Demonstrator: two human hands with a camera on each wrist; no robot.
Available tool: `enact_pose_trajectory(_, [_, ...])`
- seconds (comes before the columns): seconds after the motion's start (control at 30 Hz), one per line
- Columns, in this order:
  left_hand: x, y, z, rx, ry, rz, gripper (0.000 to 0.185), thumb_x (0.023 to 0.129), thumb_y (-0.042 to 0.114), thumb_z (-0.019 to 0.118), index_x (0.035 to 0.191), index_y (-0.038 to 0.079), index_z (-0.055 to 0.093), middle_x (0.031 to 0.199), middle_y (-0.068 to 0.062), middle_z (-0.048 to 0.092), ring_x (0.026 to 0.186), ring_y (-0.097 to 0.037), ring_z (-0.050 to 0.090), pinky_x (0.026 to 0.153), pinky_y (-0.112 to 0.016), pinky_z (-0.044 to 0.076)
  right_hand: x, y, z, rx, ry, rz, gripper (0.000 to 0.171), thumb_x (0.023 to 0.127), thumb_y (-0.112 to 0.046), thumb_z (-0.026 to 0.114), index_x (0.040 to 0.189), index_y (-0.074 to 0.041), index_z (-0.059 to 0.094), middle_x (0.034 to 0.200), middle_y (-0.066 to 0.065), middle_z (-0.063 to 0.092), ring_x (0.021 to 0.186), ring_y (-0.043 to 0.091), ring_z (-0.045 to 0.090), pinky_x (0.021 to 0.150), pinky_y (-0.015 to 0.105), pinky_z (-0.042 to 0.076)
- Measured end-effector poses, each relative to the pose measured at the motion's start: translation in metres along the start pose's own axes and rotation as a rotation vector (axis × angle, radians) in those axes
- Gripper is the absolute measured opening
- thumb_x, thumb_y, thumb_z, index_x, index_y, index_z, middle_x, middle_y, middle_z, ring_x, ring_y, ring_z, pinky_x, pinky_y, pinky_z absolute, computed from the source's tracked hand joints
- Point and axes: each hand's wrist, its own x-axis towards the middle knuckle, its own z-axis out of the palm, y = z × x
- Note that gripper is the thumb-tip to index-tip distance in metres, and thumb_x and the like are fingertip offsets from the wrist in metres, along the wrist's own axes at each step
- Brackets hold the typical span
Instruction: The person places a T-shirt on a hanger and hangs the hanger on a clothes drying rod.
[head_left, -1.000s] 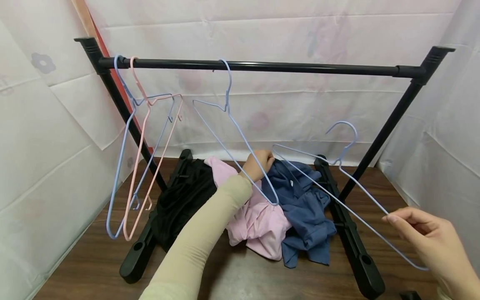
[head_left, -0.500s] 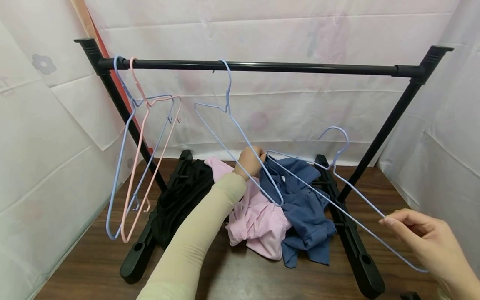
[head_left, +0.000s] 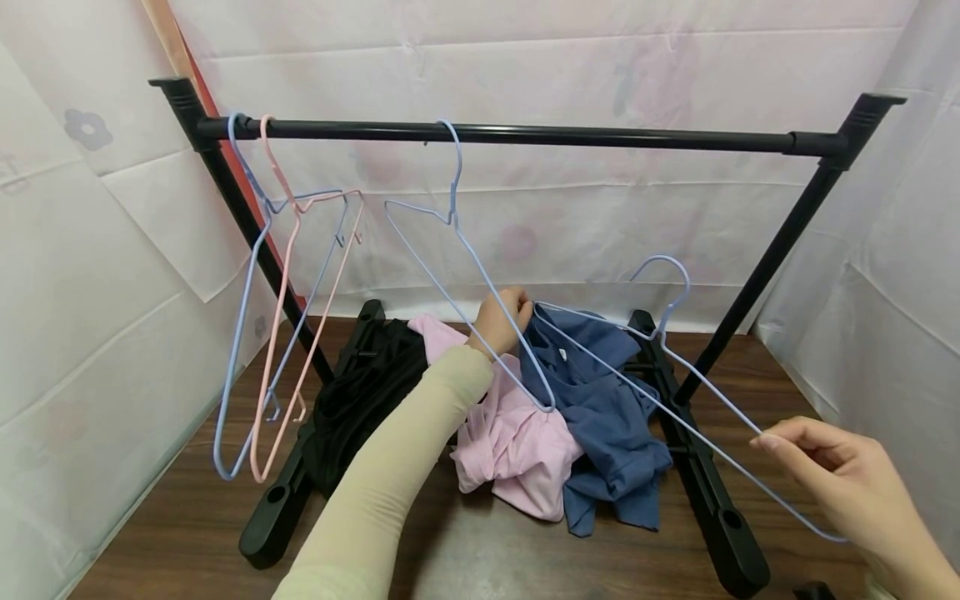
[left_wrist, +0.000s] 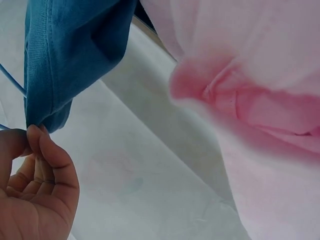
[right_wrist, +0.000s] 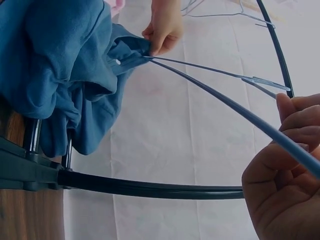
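Observation:
My left hand [head_left: 491,323] pinches the ribbed edge of a dark blue garment [head_left: 611,433], lifting its far left corner. In the right wrist view, the tip of a light blue wire hanger [right_wrist: 270,131] enters the garment's opening right beside the left fingers. My right hand [head_left: 847,479] pinches the hanger near its other end, and its hook [head_left: 663,257] points up and left. The left wrist view shows the left thumb and fingertips [left_wrist: 37,132] on the garment edge, with the blue wire behind. A pink garment [head_left: 525,458] lies bunched beside the blue one.
A black clothes rack bar [head_left: 600,137] spans above, its base foot [head_left: 708,500] on the wooden surface. One blue hanger [head_left: 459,162] hangs before the left arm. Further left hang a pink hanger [head_left: 281,292] and another blue hanger [head_left: 243,308]. A black garment [head_left: 360,408] lies at left.
The left hand has shifted a little left with the garment edge. The right hand has moved the held hanger slightly left and lower, so its tip meets the garment edge at the left fingers.

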Motion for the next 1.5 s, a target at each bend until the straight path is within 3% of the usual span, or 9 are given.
enact_pose_trajectory(0.3, [-0.001, 0.003, -0.002, -0.044, 0.022, 0.016, 0.017, 0.099, 0.016, 0.054, 0.097, 0.004, 0.066, 0.086, -0.010, 0.070, 0.072, -0.020, 0.063, 0.065, -0.028, 0.051, 0.002, -0.002, 0.006, 0.020, 0.007, 0.029, 0.011, 0.095, -0.002, 0.060, 0.093, -0.004, 0.071, 0.086, -0.015, 0.071, 0.065, 0.008, 0.050, 0.054, 0.026, 0.038])
enact_pose_trajectory(0.63, [-0.002, 0.015, -0.007, -0.071, 0.054, 0.026, 0.015, 0.098, 0.012, 0.055, 0.100, 0.001, 0.066, 0.088, -0.011, 0.071, 0.074, -0.021, 0.065, 0.069, -0.029, 0.053, 0.006, -0.011, 0.014, -0.006, 0.074, -0.030, 0.011, 0.094, -0.001, 0.063, 0.089, -0.007, 0.071, 0.085, -0.020, 0.071, 0.064, 0.002, 0.052, 0.054, 0.023, 0.038])
enact_pose_trajectory(0.9, [-0.004, 0.021, -0.007, -0.078, 0.076, 0.062, 0.015, 0.098, 0.012, 0.056, 0.099, 0.001, 0.066, 0.086, -0.010, 0.072, 0.073, -0.019, 0.065, 0.067, -0.027, 0.052, 0.009, -0.017, 0.024, 0.032, 0.101, -0.053, 0.011, 0.093, 0.002, 0.062, 0.088, -0.005, 0.070, 0.088, -0.015, 0.073, 0.075, -0.003, 0.061, 0.061, 0.015, 0.046])
enact_pose_trajectory(1.2, [-0.009, 0.032, -0.006, -0.132, 0.086, 0.109, 0.014, 0.098, 0.011, 0.056, 0.099, 0.001, 0.067, 0.088, -0.010, 0.072, 0.077, -0.018, 0.065, 0.071, -0.027, 0.053, 0.014, -0.021, 0.033, 0.034, 0.112, -0.065, 0.010, 0.094, -0.002, 0.063, 0.088, -0.006, 0.070, 0.085, -0.019, 0.071, 0.067, 0.000, 0.055, 0.053, 0.022, 0.040])
enact_pose_trajectory(1.5, [-0.012, 0.036, -0.005, -0.159, 0.099, 0.131, 0.015, 0.099, 0.013, 0.057, 0.101, 0.003, 0.068, 0.088, -0.008, 0.071, 0.075, -0.016, 0.063, 0.068, -0.024, 0.051, 0.016, -0.022, 0.036, 0.052, 0.082, -0.073, 0.011, 0.094, -0.002, 0.062, 0.088, -0.006, 0.070, 0.084, -0.017, 0.072, 0.067, -0.001, 0.057, 0.053, 0.023, 0.042])
